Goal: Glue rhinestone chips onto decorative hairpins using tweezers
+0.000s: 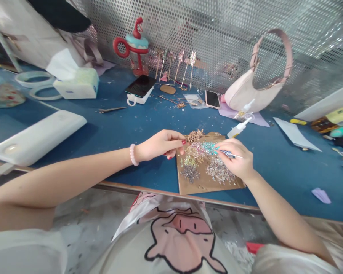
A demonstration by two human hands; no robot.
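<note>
My left hand (171,144), with red nails and a pink bead bracelet (133,155) at the wrist, pinches a gold openwork ornament (194,136) over the far left part of a brown cardboard sheet (188,187). Between the fingers of my right hand (237,155) is a thin pen-like picking tool (231,154), its working end down by the turquoise rhinestones (209,147). Piles of pink, yellow, grey and clear rhinestones (220,170) lie spread on the cardboard. A small glue bottle (239,128) lies just beyond my right hand.
Farther back are a phone on a white power bank (140,89), a second phone (212,99), a plastic bag (194,101) and several upright sticks (192,70) with ornaments. Tweezers (112,109), a tissue box (77,83) and a white device (37,137) are leftward; a handbag (254,91) stands right.
</note>
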